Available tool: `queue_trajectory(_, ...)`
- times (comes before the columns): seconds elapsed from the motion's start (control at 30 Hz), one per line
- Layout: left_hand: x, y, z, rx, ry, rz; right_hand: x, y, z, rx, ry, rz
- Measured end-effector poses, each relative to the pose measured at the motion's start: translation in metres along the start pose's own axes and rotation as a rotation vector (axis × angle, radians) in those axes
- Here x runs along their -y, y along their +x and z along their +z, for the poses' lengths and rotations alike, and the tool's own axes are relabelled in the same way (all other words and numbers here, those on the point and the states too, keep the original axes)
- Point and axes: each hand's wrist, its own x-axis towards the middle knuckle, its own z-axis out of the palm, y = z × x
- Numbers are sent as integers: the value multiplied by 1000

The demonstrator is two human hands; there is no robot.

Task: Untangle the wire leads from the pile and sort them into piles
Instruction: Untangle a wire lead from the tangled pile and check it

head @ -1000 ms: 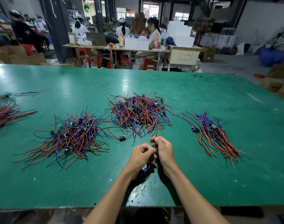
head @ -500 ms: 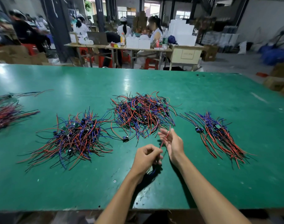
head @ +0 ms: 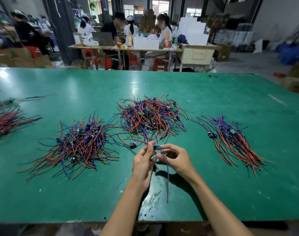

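1. Currently both hands meet over green table [head: 213,92], near its front edge.
2. Left hand [head: 142,161]: fingers curled, pinching small component [head: 156,147] of one wire lead [head: 166,169] at fingertips.
3. Right hand [head: 175,158]: fingers curled toward the same component, touching or pinching the lead just right of left fingertips; exact grip hard to tell.
4. Held lead: blue and red strands hang down between the two wrists, toward the front edge; another red strand runs left from left fingertips.
5. Tangled pile [head: 152,116] just beyond the fingertips, red, blue and black leads with small green boards mixed in.
6. Looser pile [head: 77,143] well left of left hand, strands fanned toward the front-left.
7. Sorted pile [head: 233,142] right of right hand, apart from it, leads roughly parallel, running diagonally.
8. Further bundle [head: 4,121] far left of left hand, blurred at frame edge.
9. Beyond the table: people [head: 111,31] seated at work benches, blurred.
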Motion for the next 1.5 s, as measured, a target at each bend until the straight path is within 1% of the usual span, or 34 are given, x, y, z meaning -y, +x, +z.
queue_trajectory(0.1,1,2,2,-35,55,-3,6,0,-2,-67,113,-2)
queue_trajectory(0.2,5,1,2,-34,77,25,8,-4,-5,-146,131,-9)
queue_trajectory(0.33,11,-2,4,31,262,129,8,-2,-4,-243,206,35)
queue_trajectory(0.43,15,-1,4,70,343,178,4,1,-8,-256,255,56)
queue_trajectory(0.53,18,-1,6,72,377,178,-3,1,-11,-262,261,68)
queue_trajectory(0.63,16,-5,6,120,408,189,-5,1,-10,-299,279,94)
queue_trajectory(0.7,16,-6,5,178,493,196,-2,3,-10,-364,372,142)
queue_trajectory(0.77,18,-5,5,209,607,185,0,3,-14,-407,558,170)
queue_trajectory(0.83,19,-5,7,173,679,212,3,2,-20,-375,727,181)
queue_trajectory(0.87,18,-5,7,150,671,221,4,2,-21,-350,795,182)
queue_trajectory(0.93,15,-7,7,156,605,186,6,-1,-21,-317,870,169)
queue_trajectory(1.0,12,-8,8,235,583,97,8,-3,-22,-264,795,153)
queue_trajectory(1.07,11,-9,10,307,626,40,8,-4,-19,-197,626,154)
queue_trajectory(1.17,13,-8,8,343,709,79,3,-7,-10,-119,294,115)
queue_trajectory(1.23,13,-7,5,349,731,113,1,-7,-6,-149,135,45)
queue_trajectory(1.3,12,-8,6,350,706,102,0,-7,-5,-207,115,34)
queue_trajectory(1.37,12,-9,7,355,687,91,1,-7,-5,-246,147,63)
queue_trajectory(1.5,11,-8,9,332,688,95,7,-9,-1,-275,245,106)
